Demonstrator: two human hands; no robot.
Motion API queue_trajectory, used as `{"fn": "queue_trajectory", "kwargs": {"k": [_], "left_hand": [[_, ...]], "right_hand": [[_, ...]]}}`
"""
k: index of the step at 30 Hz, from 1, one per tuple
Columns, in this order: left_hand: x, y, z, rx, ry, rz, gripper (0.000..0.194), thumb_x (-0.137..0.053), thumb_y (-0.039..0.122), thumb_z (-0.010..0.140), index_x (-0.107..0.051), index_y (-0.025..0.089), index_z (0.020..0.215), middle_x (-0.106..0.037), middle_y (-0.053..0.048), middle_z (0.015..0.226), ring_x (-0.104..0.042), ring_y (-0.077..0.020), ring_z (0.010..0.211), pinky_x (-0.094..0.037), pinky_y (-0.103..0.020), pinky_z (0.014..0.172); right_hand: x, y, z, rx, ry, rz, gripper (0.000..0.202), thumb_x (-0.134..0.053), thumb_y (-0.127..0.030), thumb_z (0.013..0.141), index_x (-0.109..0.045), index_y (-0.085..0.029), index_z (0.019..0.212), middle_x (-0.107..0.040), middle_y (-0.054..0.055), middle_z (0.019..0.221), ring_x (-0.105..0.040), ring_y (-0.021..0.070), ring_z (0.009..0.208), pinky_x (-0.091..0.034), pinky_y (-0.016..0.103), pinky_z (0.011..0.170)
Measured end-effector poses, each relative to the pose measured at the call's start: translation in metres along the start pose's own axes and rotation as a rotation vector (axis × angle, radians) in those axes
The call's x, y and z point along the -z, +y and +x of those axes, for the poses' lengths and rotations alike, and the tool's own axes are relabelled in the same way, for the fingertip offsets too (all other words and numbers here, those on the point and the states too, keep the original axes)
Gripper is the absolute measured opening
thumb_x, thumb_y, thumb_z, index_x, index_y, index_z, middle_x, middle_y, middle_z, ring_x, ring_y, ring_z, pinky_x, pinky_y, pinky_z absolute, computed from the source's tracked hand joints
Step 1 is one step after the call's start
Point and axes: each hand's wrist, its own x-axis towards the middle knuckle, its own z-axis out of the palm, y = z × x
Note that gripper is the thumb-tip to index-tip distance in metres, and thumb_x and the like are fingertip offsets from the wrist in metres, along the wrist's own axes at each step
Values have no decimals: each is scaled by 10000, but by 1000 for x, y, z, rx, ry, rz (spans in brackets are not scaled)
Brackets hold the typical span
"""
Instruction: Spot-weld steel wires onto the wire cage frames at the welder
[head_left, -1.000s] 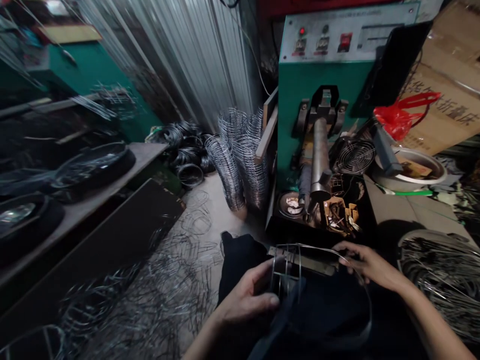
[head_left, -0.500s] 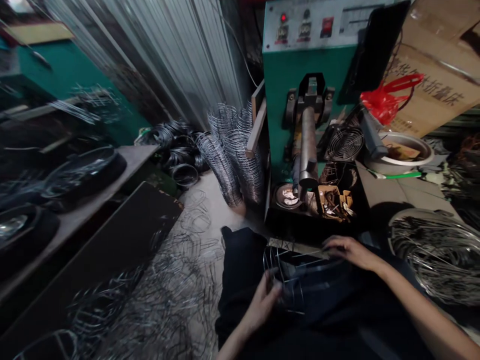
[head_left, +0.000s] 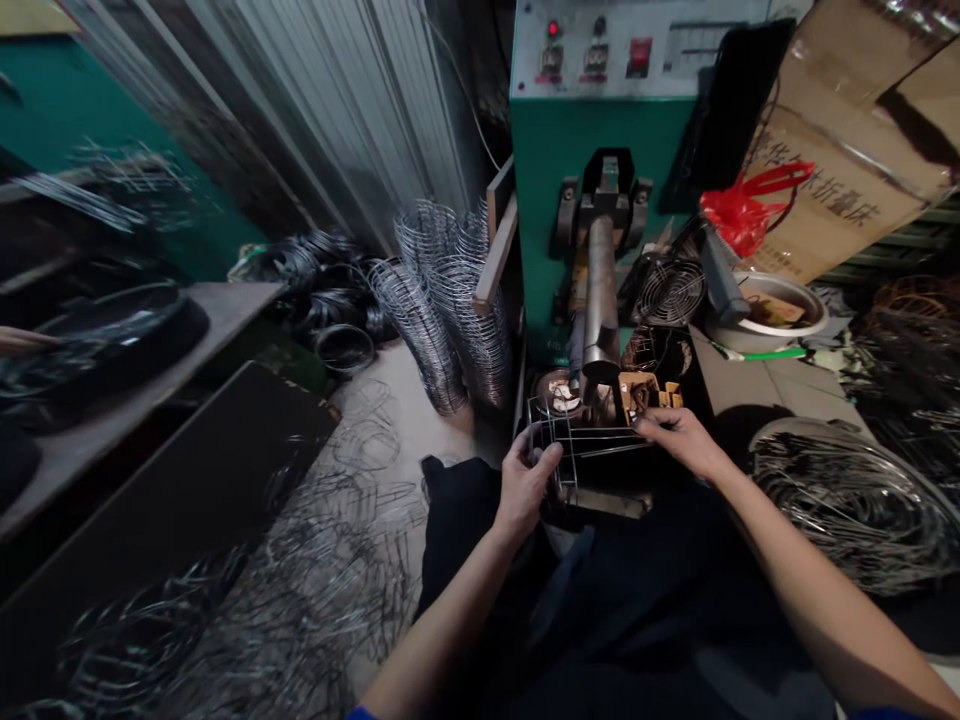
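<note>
My left hand (head_left: 526, 478) is closed on the left part of a wire frame (head_left: 571, 462), a small rack of thin metal wires bent into rectangles. Long wires run from that part to my right hand (head_left: 684, 440), whose fingers pinch their far end. The frame is held level above my lap, just in front of and below the welding machine's thick metal arm (head_left: 601, 290). Behind the frame, a tray under this arm holds a round dish (head_left: 556, 392) with white scraps and a small yellow box (head_left: 637, 390) of metal bits.
The green machine (head_left: 540, 140) stands ahead. Tall stacks of wire rings (head_left: 427, 350) are left of it. Loose wire pieces (head_left: 337, 560) cover the floor at left. At right are a basin of wires (head_left: 847, 510) and a white pot (head_left: 817, 312). Part of another person's hand (head_left: 26, 340) shows at far left.
Both hands have lifted the wire frame from low over my lap, forward toward the machine's arm. The view has shifted slightly right. Another person's hand has appeared at the left edge.
</note>
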Motion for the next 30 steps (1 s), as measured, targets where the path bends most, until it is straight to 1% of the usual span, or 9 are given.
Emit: {"fn": "queue_trajectory", "kwargs": {"k": [2,3,8,10,14,19,25,28,30], "left_hand": [[-5,1,4,12,10,-20,800,-796,471,730,-455,162,1385,-442,107,586,-389,-49,368,-490,-227,352],[-7,1,6,17,15,-26,820,-799,470,726,-445,156,1396,-437,109,583,-388,-51,368,-493,-231,350],[-14,5,13,27,36,-45,852,-815,482,698,-468,124,1389,-419,111,559,-395,-58,378,-503,-237,350],[-16,6,16,23,21,-57,867,-810,497,697,-464,130,1401,-426,109,562,-407,-61,375,-500,-236,346],[-23,9,22,2,-5,-65,813,-796,512,706,-504,142,1368,-434,102,577,-422,-62,381,-493,-227,339],[-30,12,26,-2,-2,-64,755,-802,536,681,-576,143,1285,-435,91,582,-427,-65,401,-490,-217,343],[-32,9,32,-17,-20,-73,721,-796,504,707,-568,147,1291,-430,84,610,-416,-60,427,-509,-223,355],[-32,10,37,-3,-5,-56,748,-800,503,698,-561,144,1309,-435,86,595,-417,-60,419,-499,-212,357],[-32,10,39,17,-9,-53,775,-796,504,700,-539,143,1336,-450,88,583,-419,-62,405,-491,-211,354]], "right_hand": [[-3,7,5,11,54,-13,544,-658,-589,811,-385,-186,568,-321,-51,588,-302,100,599,-244,263,578],[-4,10,8,11,61,-17,546,-671,-578,807,-373,-188,567,-314,-50,592,-297,101,603,-237,267,580],[1,20,16,-9,52,-27,569,-685,-588,788,-353,-195,546,-315,-48,578,-297,105,589,-223,277,574],[4,21,18,-20,64,-42,573,-685,-601,780,-368,-193,533,-335,-48,563,-312,104,578,-230,276,572],[10,16,22,-28,66,-46,573,-677,-616,776,-387,-193,519,-362,-45,555,-324,104,572,-245,274,569],[15,7,27,-27,76,-40,613,-682,-638,749,-321,-201,516,-296,-50,556,-281,98,559,-218,275,552],[17,5,31,-48,69,-25,611,-684,-657,736,-346,-199,515,-294,-54,548,-281,93,542,-205,270,534],[18,5,33,-95,58,1,598,-679,-663,740,-370,-201,518,-309,-58,524,-284,89,511,-199,267,511],[19,3,34,-93,71,-3,589,-686,-647,743,-379,-199,514,-317,-57,521,-292,90,513,-210,268,515]]}}
